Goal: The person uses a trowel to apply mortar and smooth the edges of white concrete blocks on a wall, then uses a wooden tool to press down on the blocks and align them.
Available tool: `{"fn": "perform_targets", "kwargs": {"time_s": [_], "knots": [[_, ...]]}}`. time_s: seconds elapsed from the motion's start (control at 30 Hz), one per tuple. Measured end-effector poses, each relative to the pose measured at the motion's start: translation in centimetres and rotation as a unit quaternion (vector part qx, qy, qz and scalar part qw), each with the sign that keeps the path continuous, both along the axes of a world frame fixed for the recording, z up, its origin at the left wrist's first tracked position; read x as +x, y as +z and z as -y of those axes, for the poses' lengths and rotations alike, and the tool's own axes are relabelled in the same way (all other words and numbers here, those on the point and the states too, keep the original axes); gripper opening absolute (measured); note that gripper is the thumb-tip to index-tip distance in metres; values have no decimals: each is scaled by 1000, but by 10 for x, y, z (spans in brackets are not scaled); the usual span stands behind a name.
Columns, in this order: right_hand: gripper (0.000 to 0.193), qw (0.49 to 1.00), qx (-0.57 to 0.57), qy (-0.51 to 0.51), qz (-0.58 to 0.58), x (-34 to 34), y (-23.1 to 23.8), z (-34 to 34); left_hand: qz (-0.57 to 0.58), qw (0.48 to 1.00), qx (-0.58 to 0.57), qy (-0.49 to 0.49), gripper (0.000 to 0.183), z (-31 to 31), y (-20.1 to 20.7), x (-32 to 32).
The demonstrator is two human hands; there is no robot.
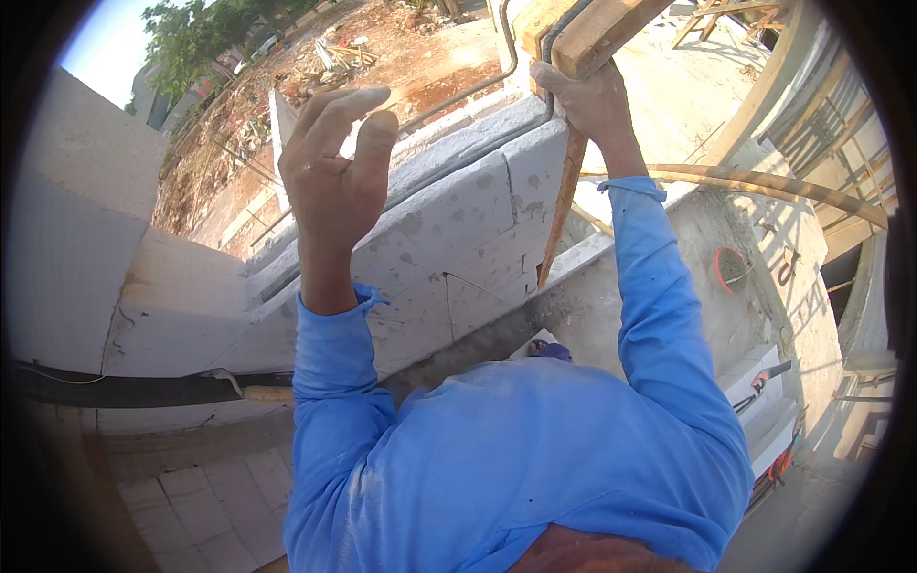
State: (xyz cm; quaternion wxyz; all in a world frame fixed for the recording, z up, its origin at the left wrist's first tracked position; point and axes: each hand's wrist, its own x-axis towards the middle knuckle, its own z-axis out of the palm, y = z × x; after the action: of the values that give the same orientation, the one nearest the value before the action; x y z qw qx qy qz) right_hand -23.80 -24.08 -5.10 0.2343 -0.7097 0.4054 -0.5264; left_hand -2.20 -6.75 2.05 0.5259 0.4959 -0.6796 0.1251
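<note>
My left hand (339,177) is raised over the near side of a low white block wall (439,248), its fingers loosely curved, thumb apart, nothing in it. Two bent steel bars (468,153) run along the top of the wall and turn upward at its right end. There my right hand (597,100) is closed around a timber beam (604,38), the thumb in front by one bar and the fingers mostly hidden behind the wood. Beneath that hand, an upright plank (564,205) lines the wall's end.
A taller block wall (81,229) rises at the left. Across the right side runs a long yellowish hose or pole (764,179). A round red-rimmed container (732,267), pliers-like tool (788,265) and white blocks (764,382) lie on the floor. Beyond the wall is reddish, rubble-strewn ground (420,43).
</note>
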Motion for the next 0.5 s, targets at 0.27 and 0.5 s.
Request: {"fn": "perform_targets", "kwargs": {"time_s": [0.27,0.5], "knots": [[57,977,-81,-158,117,-32,5,-28,136,954,90,253,13,-128,-51,56],[31,787,-491,-132,-350,-57,115,-21,50,959,11,278,11,-164,-88,49]]}}
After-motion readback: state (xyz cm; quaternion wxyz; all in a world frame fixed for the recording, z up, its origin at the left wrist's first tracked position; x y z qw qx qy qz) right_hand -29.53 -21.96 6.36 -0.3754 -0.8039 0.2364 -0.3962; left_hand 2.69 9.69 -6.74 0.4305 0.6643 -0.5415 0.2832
